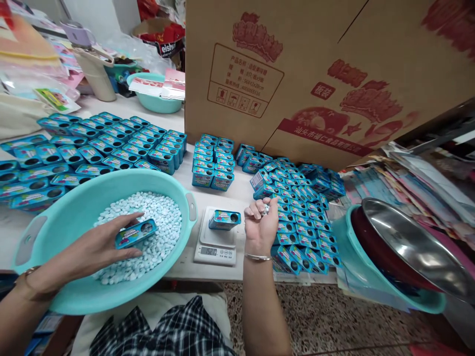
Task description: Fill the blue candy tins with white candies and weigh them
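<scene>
My left hand (97,245) grips a small blue tin (135,233) over the white tablets (156,222) heaped in a teal basin (74,207). To the right of the basin stands a white scale (216,242) with another blue tin (224,219) on its platform; the tin's round opening faces up. Just right of the scale my right hand (261,222) is curled shut, with a few white tablets showing between the fingertips.
Rows of blue tins (111,138) fill the table at the left and back, and a loose heap of tins (297,212) lies at the right. A big cardboard box (315,74) stands behind. A steel bowl (408,242) sits in a teal basin at right.
</scene>
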`<act>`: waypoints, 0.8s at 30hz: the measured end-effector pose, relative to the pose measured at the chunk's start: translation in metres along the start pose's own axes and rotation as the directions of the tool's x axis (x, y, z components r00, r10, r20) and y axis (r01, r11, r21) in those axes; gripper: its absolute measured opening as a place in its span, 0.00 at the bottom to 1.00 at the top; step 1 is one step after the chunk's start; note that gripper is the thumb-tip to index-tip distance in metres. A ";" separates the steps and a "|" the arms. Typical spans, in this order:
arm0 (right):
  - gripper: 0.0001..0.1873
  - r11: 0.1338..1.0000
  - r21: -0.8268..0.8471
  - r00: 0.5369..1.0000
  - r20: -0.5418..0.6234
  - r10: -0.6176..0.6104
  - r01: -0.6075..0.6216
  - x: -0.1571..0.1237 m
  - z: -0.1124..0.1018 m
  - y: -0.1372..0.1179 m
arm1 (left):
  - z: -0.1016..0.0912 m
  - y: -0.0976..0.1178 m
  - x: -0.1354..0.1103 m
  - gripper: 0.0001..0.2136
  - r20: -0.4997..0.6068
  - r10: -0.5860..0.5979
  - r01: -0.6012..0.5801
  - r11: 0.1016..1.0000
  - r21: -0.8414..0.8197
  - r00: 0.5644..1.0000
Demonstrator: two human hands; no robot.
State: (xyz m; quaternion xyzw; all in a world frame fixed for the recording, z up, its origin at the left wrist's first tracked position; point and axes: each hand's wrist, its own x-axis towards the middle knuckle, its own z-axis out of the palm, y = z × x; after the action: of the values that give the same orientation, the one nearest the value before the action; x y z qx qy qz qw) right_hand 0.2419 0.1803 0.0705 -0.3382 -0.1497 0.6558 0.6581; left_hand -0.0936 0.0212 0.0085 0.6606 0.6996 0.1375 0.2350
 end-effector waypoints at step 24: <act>0.18 0.995 -0.069 0.997 0.034 -0.063 0.066 -0.006 0.000 0.006 | -0.001 0.001 -0.003 0.42 0.024 0.017 -0.016 0.999 -0.045 1.000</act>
State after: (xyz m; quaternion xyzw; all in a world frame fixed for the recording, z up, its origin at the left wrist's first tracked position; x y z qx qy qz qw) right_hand 0.2365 0.1744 0.0684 -0.3456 -0.1939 0.6339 0.6641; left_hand -0.0933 0.0184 0.0098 0.6627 0.6880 0.1467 0.2570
